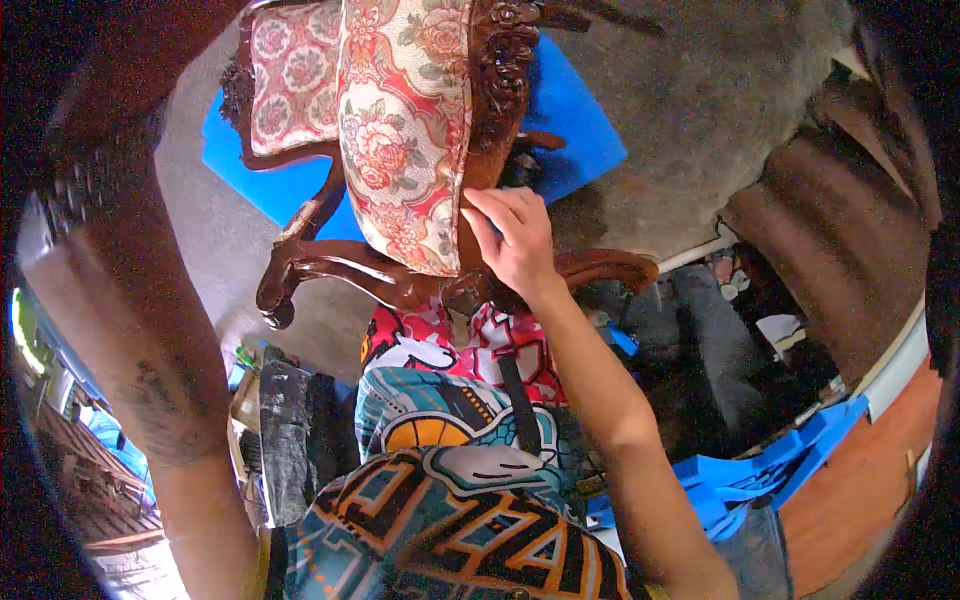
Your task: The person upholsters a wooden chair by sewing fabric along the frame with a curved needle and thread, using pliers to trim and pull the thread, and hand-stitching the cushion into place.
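Observation:
A carved dark wood chair has a long floral upholstered panel in cream, red and pink, and beside it a smaller floral pad. My right hand is at the panel's right edge, fingers curled against the piping beside the wood; what is inside them is hidden. My left arm reaches up along the left side of the view, very close to the camera; its hand is beyond the dark upper edge, out of sight.
A blue mat lies beneath the chair on the grey floor. A brown cloth hangs at the right. Dark boards stand lower left, and blue scraps lie lower right beside an orange board.

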Demonstrator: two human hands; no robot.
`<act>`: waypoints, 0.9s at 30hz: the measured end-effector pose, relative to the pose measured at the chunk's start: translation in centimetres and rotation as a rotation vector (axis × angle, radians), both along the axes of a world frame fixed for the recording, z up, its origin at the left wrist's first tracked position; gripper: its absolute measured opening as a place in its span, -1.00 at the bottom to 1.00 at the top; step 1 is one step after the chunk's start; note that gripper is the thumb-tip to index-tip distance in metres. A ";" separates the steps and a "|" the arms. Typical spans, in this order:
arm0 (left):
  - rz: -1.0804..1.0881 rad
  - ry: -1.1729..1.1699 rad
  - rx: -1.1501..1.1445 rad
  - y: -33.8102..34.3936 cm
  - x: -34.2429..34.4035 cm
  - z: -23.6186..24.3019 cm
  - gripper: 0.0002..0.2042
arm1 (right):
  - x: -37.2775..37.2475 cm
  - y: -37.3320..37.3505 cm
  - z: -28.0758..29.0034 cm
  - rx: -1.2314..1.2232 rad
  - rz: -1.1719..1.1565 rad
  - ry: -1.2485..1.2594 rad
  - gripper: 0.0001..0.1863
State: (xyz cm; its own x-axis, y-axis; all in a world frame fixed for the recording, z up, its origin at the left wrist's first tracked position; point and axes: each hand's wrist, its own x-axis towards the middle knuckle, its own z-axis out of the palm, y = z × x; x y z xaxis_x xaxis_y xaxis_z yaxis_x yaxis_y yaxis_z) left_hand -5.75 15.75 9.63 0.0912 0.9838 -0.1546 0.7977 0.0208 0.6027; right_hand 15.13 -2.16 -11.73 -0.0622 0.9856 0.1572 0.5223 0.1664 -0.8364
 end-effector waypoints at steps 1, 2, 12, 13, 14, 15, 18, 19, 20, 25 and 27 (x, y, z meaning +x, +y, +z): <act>-0.008 0.013 0.014 0.4 -0.6 -0.2 -0.52 | -0.5 0.4 -0.3 -0.018 -0.003 -0.007 -0.67; -0.018 0.020 0.023 0.8 -1.1 -0.4 -0.52 | -0.8 1.0 -0.3 -0.039 -0.011 -0.042 -0.65; -0.114 0.045 0.055 4.5 -2.5 -1.3 -0.52 | -1.5 2.9 2.6 -0.188 0.029 0.016 -0.65; -0.121 0.048 0.056 4.6 -2.6 -1.4 -0.52 | -1.5 2.7 2.7 -0.143 0.015 0.033 -0.65; -0.128 0.047 0.056 4.7 -2.7 -1.4 -0.52 | -1.3 2.4 2.7 -0.158 -0.041 0.048 -0.70; -0.133 0.045 0.058 4.8 -2.9 -1.4 -0.52 | -1.1 2.2 2.6 -0.101 -0.116 0.082 -0.75; -0.141 0.043 0.071 5.4 -3.4 -1.4 -0.52 | -0.3 1.7 2.0 -0.221 -0.223 0.110 -0.85; -0.142 0.042 0.075 5.7 -3.6 -1.4 -0.52 | -0.1 1.7 1.7 -0.242 -0.252 0.133 -0.86; -0.143 0.043 0.082 6.0 -3.8 -1.3 -0.52 | 0.0 1.7 1.5 -0.210 -0.228 0.127 -0.86; -0.166 0.047 0.089 7.5 -4.1 -1.0 -0.52 | -0.5 1.4 0.9 -0.101 -0.267 0.209 -0.79; -0.178 0.049 0.082 8.2 -4.0 -1.0 -0.52 | -1.0 0.6 1.1 -0.247 -0.443 0.345 -0.65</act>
State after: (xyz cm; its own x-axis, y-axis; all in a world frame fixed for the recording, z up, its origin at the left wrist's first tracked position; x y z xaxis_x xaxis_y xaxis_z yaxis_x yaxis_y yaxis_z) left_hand -9.75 23.91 8.66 0.2588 0.9623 -0.0833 0.8128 -0.1704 0.5571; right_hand 14.17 -1.55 -10.63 0.3760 0.9159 -0.1409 0.1898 -0.2250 -0.9557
